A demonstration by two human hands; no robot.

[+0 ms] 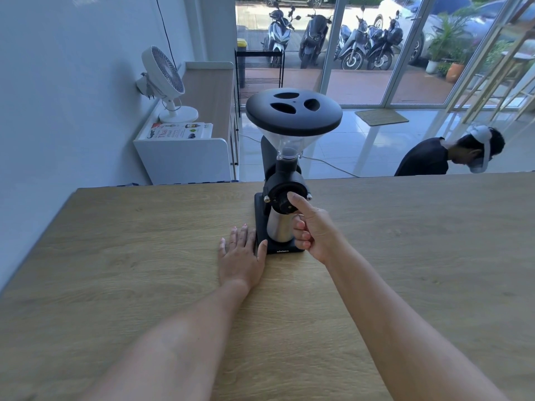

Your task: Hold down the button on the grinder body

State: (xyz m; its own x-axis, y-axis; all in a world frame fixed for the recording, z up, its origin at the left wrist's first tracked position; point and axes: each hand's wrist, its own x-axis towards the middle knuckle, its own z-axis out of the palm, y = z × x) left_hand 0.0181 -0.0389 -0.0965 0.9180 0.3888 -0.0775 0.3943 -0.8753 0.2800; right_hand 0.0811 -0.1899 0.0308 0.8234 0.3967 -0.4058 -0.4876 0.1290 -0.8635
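Note:
A black coffee grinder (285, 172) stands on the wooden table (115, 256), with a clear hopper under a black lid (293, 110) and a steel cup (279, 227) on its base. My left hand (241, 254) lies flat on the table, its thumb against the base's left edge. My right hand (311, 227) is at the grinder's front right. Its thumb presses the round black dial (279, 199) and the other fingers are curled beside the steel cup, holding nothing.
Beyond the table's far edge a person in black (451, 154) bends down at the right. A white cabinet (185, 157) with a fan (165, 79) and books stands at the left wall. Glass doors show parked motorbikes (333, 36) outside.

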